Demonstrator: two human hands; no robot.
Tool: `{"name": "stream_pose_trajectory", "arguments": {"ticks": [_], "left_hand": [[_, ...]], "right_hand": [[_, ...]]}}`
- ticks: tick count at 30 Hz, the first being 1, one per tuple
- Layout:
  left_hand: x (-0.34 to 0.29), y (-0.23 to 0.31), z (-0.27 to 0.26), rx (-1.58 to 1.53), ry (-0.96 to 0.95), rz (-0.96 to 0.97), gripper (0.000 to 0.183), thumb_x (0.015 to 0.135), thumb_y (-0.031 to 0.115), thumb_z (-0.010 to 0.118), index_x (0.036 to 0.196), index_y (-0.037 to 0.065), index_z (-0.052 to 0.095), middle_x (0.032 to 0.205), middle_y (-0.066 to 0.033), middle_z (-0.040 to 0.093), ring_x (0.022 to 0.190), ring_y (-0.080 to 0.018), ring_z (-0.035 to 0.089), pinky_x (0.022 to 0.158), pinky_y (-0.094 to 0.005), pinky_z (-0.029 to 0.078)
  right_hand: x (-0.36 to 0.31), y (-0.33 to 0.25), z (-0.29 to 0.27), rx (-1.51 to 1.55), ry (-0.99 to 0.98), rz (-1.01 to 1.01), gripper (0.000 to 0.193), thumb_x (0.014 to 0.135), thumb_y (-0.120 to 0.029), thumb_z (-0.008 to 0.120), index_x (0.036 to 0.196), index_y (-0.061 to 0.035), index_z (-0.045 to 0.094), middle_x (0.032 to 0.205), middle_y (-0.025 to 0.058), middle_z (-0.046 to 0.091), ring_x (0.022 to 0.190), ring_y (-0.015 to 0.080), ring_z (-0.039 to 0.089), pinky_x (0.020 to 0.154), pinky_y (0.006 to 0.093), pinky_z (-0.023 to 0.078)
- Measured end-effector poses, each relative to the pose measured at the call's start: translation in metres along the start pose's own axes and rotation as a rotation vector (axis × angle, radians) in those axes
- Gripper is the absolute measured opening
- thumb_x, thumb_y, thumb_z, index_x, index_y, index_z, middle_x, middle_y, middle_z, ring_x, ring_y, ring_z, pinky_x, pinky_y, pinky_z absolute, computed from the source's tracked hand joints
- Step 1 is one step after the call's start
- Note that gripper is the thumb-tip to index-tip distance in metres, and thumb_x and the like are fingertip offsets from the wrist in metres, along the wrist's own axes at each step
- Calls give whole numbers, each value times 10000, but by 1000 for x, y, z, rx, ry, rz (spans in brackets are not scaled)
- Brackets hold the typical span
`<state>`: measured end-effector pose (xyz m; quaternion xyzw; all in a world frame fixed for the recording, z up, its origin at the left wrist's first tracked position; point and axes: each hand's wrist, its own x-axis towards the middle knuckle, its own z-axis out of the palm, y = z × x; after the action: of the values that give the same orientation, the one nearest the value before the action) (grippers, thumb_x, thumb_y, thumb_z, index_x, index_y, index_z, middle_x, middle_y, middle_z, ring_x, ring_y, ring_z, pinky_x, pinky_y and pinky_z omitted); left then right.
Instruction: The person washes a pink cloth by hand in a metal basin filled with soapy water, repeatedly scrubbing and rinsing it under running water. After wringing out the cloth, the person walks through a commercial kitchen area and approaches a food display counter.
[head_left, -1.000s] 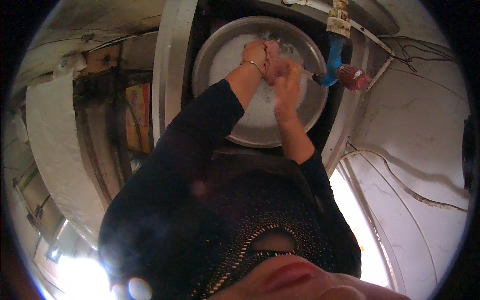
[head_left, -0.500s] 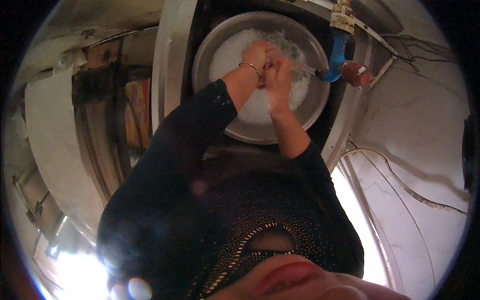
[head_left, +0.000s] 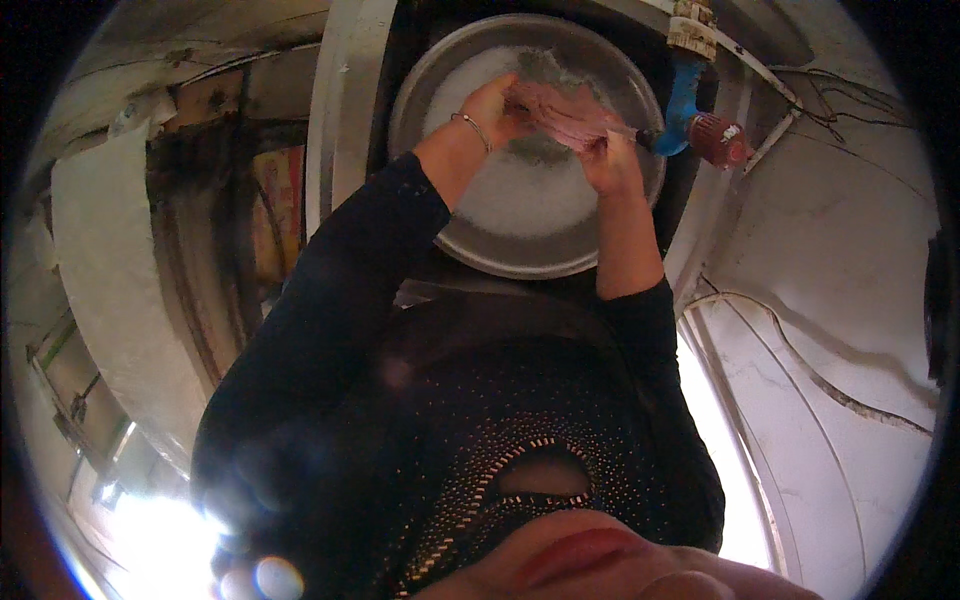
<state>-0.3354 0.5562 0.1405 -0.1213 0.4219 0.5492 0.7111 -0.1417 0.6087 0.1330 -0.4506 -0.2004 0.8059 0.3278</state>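
A pink cloth (head_left: 562, 112) is stretched between my two hands above a round metal basin (head_left: 535, 268). My left hand (head_left: 492, 108), with a bangle at the wrist, is closed on the cloth's left end. At the other end, my right hand (head_left: 612, 165) grips the cloth's lower right corner, close to the tap's spout. White suds (head_left: 520, 205) cover much of the water in the basin, with greyer water showing behind and below the cloth. Some of my fingers are hidden by the cloth.
A blue tap (head_left: 680, 105) with a red handle (head_left: 718, 140) juts over the basin's right rim. Pale ledges flank the basin; the left one (head_left: 345, 110) runs toward me. A hose (head_left: 800, 345) and thin cables hang along the right wall. A pale sheet (head_left: 110, 290) hangs at the left.
My hands were together, bunching the cloth low over the suds. They have moved apart, left hand leftward and right hand rightward, and the pink cloth is now spread between them.
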Motion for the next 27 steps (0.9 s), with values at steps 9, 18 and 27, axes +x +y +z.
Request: {"name": "stream_pose_trajectory", "arguments": {"ticks": [9,18,27], "left_hand": [[-21,-23,29,-83,-278,-266,628,940,575,477,1267,43,539,1279,-150,566,1190,-320,529,1028,-529,390],[24,-19,35,-190,-99,-28,227,909,317,622,1028,124,617,1103,-97,655,1050,-306,612,943,-497,486],[18,-27,48,-284,-153,173,151,938,237,525,880,115,594,778,-48,619,792,-264,602,689,-433,501]], "right_hand": [[-46,4,63,-219,84,-136,377,916,-213,565,1267,-83,520,1144,72,622,981,230,628,806,357,507],[-60,-7,54,32,62,-62,463,982,-408,455,1295,-68,502,1284,87,562,1175,235,542,983,409,437],[-56,6,55,52,90,-165,409,947,-332,536,1267,-81,493,1269,69,542,1179,242,509,974,416,422]]}}
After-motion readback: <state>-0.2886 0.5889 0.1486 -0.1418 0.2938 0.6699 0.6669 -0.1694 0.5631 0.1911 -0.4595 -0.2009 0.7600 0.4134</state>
